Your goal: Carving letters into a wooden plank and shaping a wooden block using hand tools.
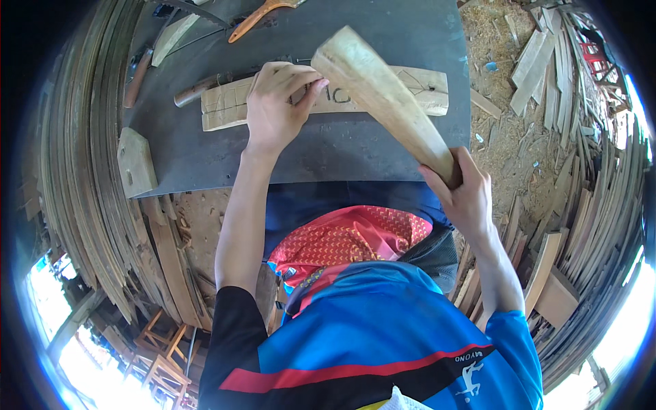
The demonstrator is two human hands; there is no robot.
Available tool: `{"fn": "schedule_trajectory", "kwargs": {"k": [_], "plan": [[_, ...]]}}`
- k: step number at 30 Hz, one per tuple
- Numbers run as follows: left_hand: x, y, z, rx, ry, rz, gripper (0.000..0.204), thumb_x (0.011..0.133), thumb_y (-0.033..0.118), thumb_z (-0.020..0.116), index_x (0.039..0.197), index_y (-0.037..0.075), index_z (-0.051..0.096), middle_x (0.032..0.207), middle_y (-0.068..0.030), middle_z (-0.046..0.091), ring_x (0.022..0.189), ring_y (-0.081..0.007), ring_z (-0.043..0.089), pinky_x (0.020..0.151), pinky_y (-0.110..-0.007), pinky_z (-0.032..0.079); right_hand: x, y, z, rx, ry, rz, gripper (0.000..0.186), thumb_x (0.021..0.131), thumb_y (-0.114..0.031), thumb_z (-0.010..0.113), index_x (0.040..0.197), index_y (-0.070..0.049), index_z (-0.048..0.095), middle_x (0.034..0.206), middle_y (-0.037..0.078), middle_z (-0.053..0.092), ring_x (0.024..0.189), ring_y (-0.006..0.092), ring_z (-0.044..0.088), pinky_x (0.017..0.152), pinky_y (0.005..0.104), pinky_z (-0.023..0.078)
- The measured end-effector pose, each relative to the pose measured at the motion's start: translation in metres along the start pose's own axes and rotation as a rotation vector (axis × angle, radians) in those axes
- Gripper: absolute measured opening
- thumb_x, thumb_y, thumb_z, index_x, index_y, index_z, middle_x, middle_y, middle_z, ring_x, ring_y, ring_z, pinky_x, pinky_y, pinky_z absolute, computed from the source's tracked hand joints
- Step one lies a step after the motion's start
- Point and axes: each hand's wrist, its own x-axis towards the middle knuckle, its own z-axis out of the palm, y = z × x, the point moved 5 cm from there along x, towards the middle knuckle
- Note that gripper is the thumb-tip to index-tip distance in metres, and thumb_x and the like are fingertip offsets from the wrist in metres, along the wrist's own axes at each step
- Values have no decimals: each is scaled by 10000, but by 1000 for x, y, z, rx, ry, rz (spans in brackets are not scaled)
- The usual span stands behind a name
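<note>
My right hand (468,195) grips the narrow lower end of a thick, squared wooden block (383,92). The block slants up and left over the bench, its wide end raised near my left hand (280,102). That hand is closed, thumb and fingers drawn together above a curved, pale wooden board (430,85). Whatever is between those fingers is hidden. Dark pencil lines and marks run along the board, which lies across the dark bench top. Behind it rests a tool with a round wooden handle (195,92), partly covered by my left hand.
The dark bench top (369,147) also holds a wooden-handled brush (263,17), another wooden handle (139,78) and a pale angled offcut (137,162). Long timber strips (89,150) are stacked at left. Sawdust and scrap boards (536,68) cover the floor at right.
</note>
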Motion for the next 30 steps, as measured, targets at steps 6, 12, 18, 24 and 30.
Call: {"fn": "schedule_trajectory", "kwargs": {"k": [6,12,18,24,30], "plan": [[0,1,-3,-8,-24,32,150,821,118,843,938,68,763,955,-43,733,971,-260,666,809,-370,539,1,-5,3,-98,3,-16,453,872,-358,851,1024,-20,590,784,207,716,730,405,737,623,429,577],[5,4,-3,-115,51,58,122,824,115,833,914,79,759,942,-33,743,958,-252,673,830,-371,540,-9,-8,-7,94,111,43,496,886,-409,828,1046,-10,579,772,209,707,721,415,725,635,450,570],[0,0,3,-62,22,43,151,818,113,845,942,87,763,958,-15,744,952,-245,665,829,-369,542,2,0,-2,-40,-38,47,480,904,-406,812,1058,-17,578,771,218,698,735,416,727,642,455,567],[0,-2,3,6,29,12,113,845,190,830,921,131,772,943,47,747,940,-214,662,833,-349,549,1,0,-3,-119,48,-71,483,910,-417,803,1071,-20,580,770,208,701,707,402,726,589,445,561],[5,2,-2,-67,48,37,102,849,191,827,902,130,764,944,43,746,937,-223,663,827,-364,552,-3,-11,-9,-20,172,-154,461,914,-414,800,1046,-36,572,751,185,696,658,388,712,554,449,547]]}}
